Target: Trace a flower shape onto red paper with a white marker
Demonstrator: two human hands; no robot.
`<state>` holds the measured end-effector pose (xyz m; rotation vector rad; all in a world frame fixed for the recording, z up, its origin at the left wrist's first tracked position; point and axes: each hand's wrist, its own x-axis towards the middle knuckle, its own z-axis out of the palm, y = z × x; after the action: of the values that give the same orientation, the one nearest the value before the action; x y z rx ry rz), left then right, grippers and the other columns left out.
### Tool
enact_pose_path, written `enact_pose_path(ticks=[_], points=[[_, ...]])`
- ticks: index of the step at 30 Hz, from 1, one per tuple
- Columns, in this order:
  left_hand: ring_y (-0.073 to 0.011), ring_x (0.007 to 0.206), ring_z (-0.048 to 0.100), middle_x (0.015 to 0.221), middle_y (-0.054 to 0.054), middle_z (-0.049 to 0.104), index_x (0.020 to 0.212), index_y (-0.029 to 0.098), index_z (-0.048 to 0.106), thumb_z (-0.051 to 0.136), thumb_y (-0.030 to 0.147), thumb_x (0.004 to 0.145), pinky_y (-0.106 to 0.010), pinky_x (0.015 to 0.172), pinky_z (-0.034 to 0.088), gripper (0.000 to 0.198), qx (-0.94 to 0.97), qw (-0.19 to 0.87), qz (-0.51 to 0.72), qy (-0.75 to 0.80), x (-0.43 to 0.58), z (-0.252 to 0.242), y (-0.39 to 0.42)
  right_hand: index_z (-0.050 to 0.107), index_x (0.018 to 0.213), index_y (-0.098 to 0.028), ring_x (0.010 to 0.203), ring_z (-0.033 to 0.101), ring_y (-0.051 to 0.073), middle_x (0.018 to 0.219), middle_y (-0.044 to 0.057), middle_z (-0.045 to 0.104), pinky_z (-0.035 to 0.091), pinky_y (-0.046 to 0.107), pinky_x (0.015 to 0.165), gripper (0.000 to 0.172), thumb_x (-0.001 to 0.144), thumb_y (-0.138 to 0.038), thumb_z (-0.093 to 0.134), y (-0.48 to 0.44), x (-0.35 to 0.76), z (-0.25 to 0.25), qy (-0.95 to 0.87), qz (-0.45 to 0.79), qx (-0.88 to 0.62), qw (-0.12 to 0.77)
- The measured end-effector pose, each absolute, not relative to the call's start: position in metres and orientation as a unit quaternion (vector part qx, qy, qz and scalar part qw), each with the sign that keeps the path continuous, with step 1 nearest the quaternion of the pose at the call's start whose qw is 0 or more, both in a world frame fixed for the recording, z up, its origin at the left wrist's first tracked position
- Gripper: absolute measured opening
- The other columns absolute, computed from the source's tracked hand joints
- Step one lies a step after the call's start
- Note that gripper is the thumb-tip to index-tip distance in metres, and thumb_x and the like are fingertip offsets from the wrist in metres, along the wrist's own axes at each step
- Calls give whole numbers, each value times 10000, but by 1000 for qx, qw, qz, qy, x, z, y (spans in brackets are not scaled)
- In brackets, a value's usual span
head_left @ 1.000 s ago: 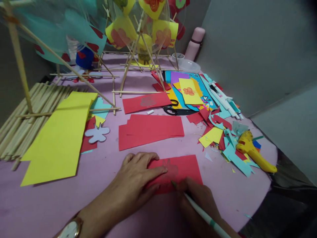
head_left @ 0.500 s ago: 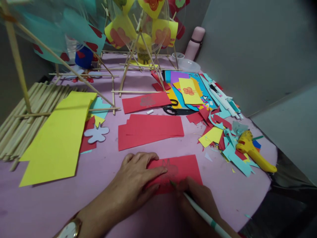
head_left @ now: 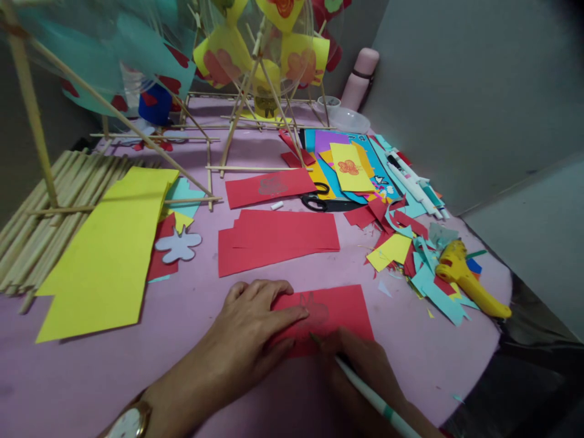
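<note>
Fingers (head_left: 288, 315) on red paper (head_left: 350, 307), rectangular, dark-sketched

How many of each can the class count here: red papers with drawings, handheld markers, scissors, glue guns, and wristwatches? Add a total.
Red papers with drawings: 2
Marker in the right hand: 1
Black-handled scissors: 1
Yellow glue gun: 1
Gold-rimmed wristwatch: 1
Total: 6

Behind the rectangular red paper sheet (head_left: 349, 307) partly under the left hand (head_left: 258, 322) lie overlapping red paper strips (head_left: 287, 234), between long yellow paper sheets (head_left: 109, 243) leftward and a yellow plastic glue gun (head_left: 472, 283) rightward.
</note>
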<state>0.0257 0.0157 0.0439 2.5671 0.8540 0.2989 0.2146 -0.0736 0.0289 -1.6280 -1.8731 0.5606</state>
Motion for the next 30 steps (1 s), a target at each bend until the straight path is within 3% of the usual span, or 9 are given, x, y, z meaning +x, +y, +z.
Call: enact_pose_path(ticks=[30], points=[[-271, 1061, 448, 1217, -56, 489, 1170, 361, 557, 566, 257, 858, -434, 830, 300, 329, 922, 212, 93, 309, 26, 45, 15, 484, 637, -213, 412, 534, 115, 485, -33, 578, 358, 176, 397, 144, 736, -141, 408, -79, 213, 31, -636, 257, -668, 290]])
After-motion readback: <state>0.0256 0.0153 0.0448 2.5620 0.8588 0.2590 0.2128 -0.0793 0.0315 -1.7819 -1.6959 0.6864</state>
